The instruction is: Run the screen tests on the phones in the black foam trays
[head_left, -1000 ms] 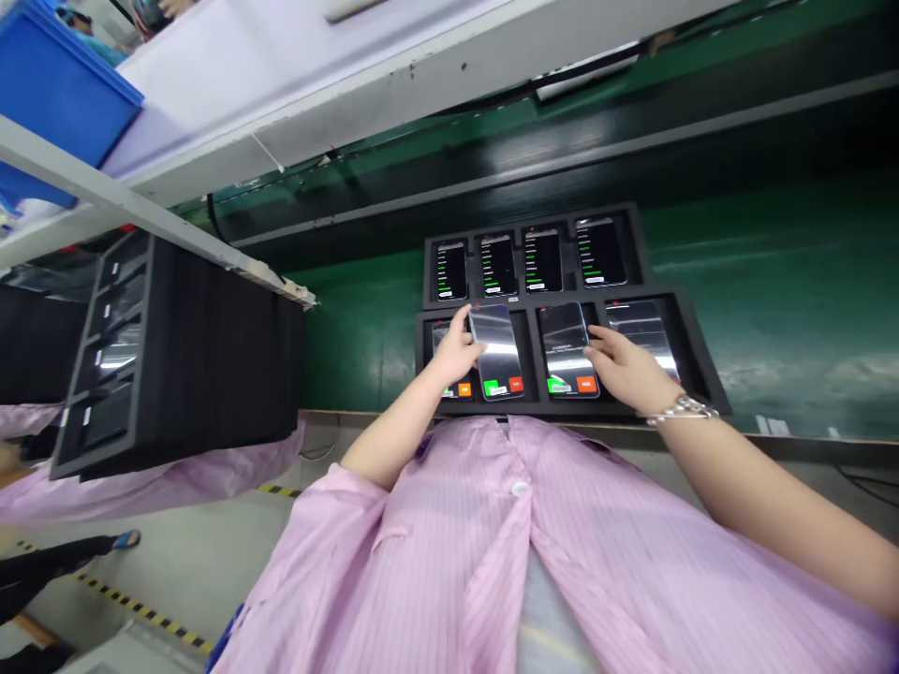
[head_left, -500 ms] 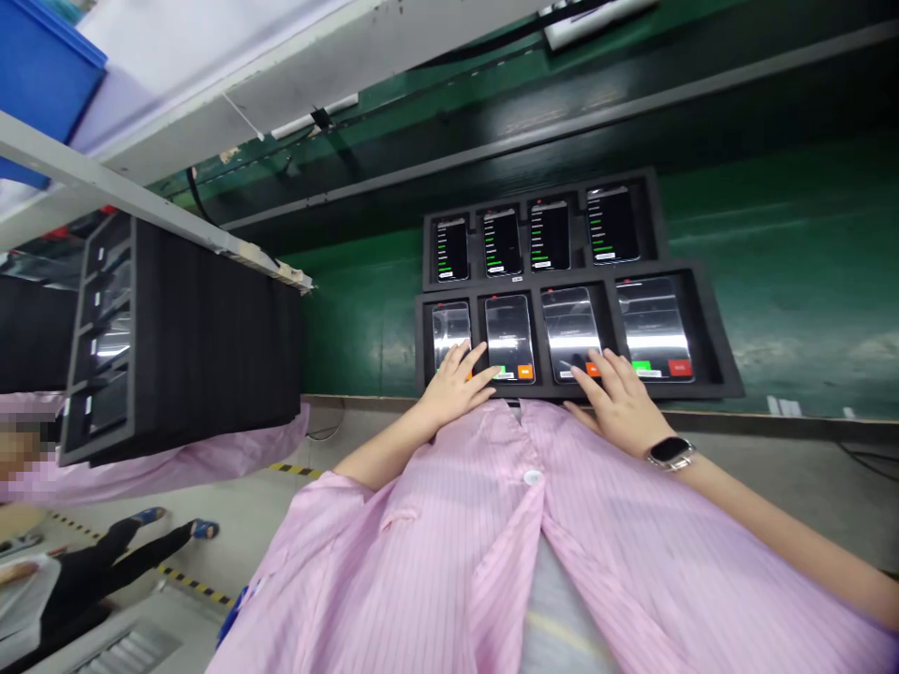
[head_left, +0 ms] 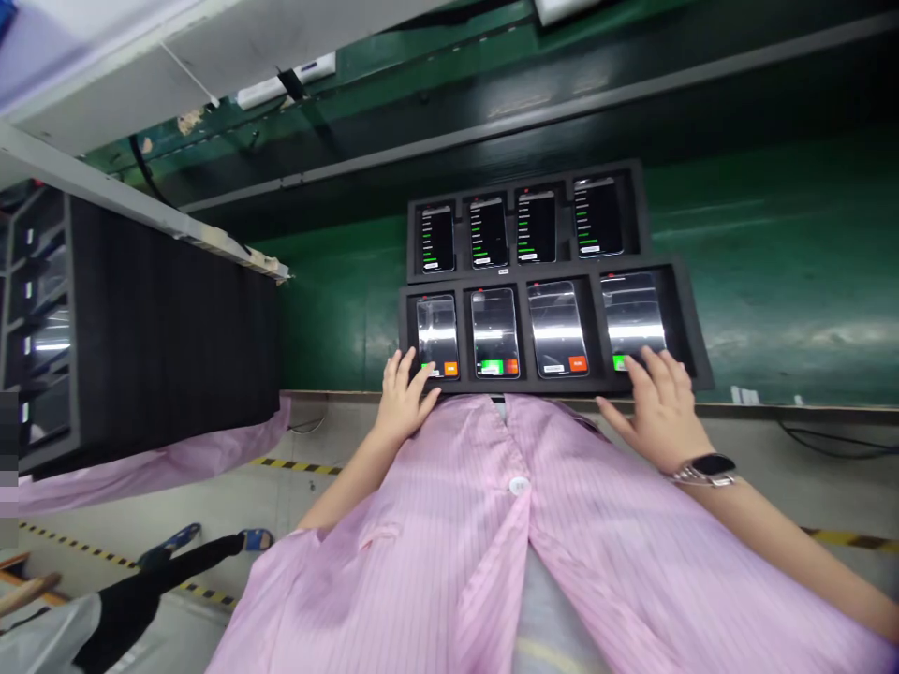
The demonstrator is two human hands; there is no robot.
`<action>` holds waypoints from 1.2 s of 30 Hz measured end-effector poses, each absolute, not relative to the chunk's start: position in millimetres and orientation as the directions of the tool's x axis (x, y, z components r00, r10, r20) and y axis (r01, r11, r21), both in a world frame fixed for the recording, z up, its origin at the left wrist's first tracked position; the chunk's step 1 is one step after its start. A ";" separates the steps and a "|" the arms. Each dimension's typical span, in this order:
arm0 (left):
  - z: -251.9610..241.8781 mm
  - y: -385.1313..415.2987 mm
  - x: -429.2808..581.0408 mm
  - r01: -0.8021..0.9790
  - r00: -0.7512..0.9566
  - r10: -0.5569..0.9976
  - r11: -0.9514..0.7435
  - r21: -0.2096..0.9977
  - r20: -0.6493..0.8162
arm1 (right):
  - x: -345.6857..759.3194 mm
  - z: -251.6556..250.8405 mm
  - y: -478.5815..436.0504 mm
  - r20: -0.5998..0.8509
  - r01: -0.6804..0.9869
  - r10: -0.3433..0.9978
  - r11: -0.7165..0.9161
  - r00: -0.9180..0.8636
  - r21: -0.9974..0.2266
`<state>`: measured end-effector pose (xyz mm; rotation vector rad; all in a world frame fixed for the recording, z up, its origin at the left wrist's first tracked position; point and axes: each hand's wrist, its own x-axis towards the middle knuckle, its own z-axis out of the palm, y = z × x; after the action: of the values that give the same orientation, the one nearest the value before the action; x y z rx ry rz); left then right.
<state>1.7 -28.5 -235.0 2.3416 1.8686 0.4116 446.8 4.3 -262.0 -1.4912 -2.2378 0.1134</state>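
Left hand [head_left: 402, 401]: grip spread, fingers apart, nothing pinched; fingertips over the left end of the near tray [head_left: 695, 360] and the lower part of its first phone [head_left: 436, 328]. Right hand [head_left: 661, 412]: grip spread, thumb well out, nothing pinched; fingertips over the bottom of the fourth phone [head_left: 633, 314]. Whether either hand presses the glass: cannot tell.

Near tray, black, right of centre in the frame: four phones, one per compartment, screens up. First phone: green and orange blocks at the foot, green partly under a finger. Second phone [head_left: 494, 328]: green block beside an orange-red one. Third phone [head_left: 557, 323]: orange block, white strip. Fourth phone: green block; lower right corner hidden by fingers. Lettering on blocks and strips too small to read; glare across all four screens.

Far tray [head_left: 641, 211], directly above in the frame: four phones with dark screens, lines of white and green text, illegible. Small white label [head_left: 504, 271] where the trays meet, unreadable.

Table [head_left: 793, 300]: green, under both trays.

Watch [head_left: 713, 464]: right wrist, dark face.

Tray stack [head_left: 175, 318]: black, left of the frame, cut off at the edge.

Co-worker [head_left: 133, 599]: lower left, dark trousers, blue shoes, partly out of frame.
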 end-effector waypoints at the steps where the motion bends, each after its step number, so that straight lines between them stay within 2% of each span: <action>1: -236.9 -34.3 -2.0 0.943 0.166 0.980 -0.189 0.272 0.107 | 451.1 -263.0 2.6 0.307 0.872 0.905 0.386 -0.295 -0.301; 4: -244.7 -46.8 -6.3 0.937 0.099 0.995 -0.102 0.334 0.026 | 458.2 -265.8 -1.4 0.264 0.909 0.932 0.318 -0.247 -0.270; 7: -251.1 -51.5 -3.2 0.924 0.072 0.997 -0.068 0.376 0.003 | 460.2 -267.1 -2.4 0.223 0.927 0.947 0.285 -0.232 -0.246; 16: -255.0 -47.4 5.0 0.937 0.053 0.998 -0.039 0.347 -0.032 | 466.0 -276.8 8.0 0.079 0.941 0.987 0.159 -0.141 -0.300; 21: -258.8 -47.4 3.8 0.940 0.047 0.999 -0.039 0.338 -0.016 | 469.6 -284.8 7.3 0.149 0.927 0.976 0.201 -0.161 -0.315; 30: -266.2 -47.0 -9.0 0.924 0.088 0.994 -0.106 0.367 0.068 | 474.1 -301.4 9.0 0.361 0.902 0.895 0.361 -0.263 -0.236; 33: -265.8 -46.2 -11.4 0.923 0.099 0.993 -0.117 0.366 0.067 | 474.4 -303.5 7.8 0.354 0.899 0.902 0.351 -0.248 -0.263; 36: -262.0 -42.2 -9.6 0.931 0.094 0.996 -0.087 0.354 -0.003 | 467.8 -295.3 7.7 0.244 0.919 0.947 0.275 -0.208 -0.284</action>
<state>-9.6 -42.2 -262.0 2.1087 1.9198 0.3480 467.8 7.7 -295.3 -1.6922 -2.1849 0.1071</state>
